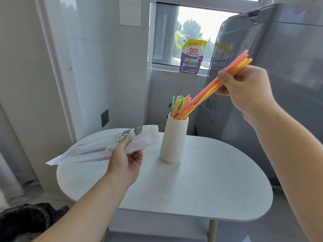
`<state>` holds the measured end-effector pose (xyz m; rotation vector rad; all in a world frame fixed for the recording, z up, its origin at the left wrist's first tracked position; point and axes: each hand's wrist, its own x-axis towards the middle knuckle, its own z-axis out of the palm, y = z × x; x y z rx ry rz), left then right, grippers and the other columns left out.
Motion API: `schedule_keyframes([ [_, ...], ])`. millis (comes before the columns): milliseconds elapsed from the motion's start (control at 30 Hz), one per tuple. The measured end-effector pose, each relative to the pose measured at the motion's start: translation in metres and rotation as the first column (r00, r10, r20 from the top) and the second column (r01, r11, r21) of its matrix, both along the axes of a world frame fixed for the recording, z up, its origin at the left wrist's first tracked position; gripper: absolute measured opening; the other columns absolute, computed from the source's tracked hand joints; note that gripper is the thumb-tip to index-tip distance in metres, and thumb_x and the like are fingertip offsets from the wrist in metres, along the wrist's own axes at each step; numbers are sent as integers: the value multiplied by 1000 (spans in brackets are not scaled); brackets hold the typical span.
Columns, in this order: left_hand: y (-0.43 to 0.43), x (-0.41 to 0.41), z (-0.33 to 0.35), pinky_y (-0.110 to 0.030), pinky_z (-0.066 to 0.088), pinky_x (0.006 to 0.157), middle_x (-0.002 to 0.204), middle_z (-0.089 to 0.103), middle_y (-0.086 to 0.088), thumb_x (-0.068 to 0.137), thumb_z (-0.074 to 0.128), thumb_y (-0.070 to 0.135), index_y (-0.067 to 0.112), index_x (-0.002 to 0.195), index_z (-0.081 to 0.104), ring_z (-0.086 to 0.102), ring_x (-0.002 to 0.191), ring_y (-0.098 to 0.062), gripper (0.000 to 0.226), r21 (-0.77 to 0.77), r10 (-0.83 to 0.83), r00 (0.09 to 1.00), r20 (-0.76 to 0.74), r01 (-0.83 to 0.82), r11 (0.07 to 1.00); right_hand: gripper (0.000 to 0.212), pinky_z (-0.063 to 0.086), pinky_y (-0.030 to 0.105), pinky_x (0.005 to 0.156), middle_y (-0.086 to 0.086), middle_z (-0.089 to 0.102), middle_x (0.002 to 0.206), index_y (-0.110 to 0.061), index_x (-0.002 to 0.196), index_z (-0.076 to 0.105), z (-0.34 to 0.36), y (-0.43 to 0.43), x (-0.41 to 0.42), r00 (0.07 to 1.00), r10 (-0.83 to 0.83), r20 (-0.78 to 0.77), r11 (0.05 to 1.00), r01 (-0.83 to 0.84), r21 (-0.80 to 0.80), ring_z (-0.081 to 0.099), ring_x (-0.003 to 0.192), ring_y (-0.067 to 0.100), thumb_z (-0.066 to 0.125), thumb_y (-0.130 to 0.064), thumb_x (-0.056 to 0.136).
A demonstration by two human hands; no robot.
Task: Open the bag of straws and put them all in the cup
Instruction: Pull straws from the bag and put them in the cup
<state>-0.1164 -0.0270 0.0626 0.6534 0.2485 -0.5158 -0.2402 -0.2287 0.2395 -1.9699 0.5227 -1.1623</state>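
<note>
**Above the cup: a bundle of straws partly in, a little left in the bag**

From the head camera, one white ribbed ceramic cup [173, 142] is seen standing upright on the white rounded table [209, 180]. A bunch of thin coloured plastic straws [180, 103] is already placed in it. About ten upper ends can be made out, but an exact count is not possible.

A further bundle of four straws [232, 69], two pink, one yellow and one orange, is pinched between the thumb and curled fingers of the right hand [248, 88]. It is held slanted, with the lower ends at the mouth of the cup.

One translucent white printed straw bag [104, 145] is gripped around its middle by the left hand [125, 159], thumb on top and fingers curled beneath. It is held above the table, just left of the cup, with its open end turned toward the cup.

The bag is judged to be opened and mostly emptied. At least one purple straw [94, 151] is seen inside it, so the held bundle is to be released and the rest taken out.
</note>
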Motion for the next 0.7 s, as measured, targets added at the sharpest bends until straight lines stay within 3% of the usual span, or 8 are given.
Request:
schedule_keyframes([
  [200,0,0,-1,-16,55,51,85,68,-2,94,69,21,15,100,65,62,72,-11,9,14,-4,1000,2,4,1000,16,62,24,72,-5,72,91,-16,107,71,-4,1,13,999,-32,-35,999,32,5,74,77,11,65,-27,97],
  [433,0,2,-1,-17,56,52,85,69,-1,94,69,20,15,101,65,62,72,-11,9,8,-6,1000,-4,6,1000,7,63,27,67,-3,73,86,-21,90,68,-1,-5,16,994,-93,58,993,89,71,76,72,14,67,-26,95],
  [700,-2,1,-3,-16,56,52,84,70,0,94,70,21,16,101,66,62,71,-10,9,18,-17,1000,-4,17,1000,10,64,29,71,-4,74,90,-19,101,71,-10,-1,26,998,-31,-51,999,30,-12,75,74,13,67,-27,95],
])
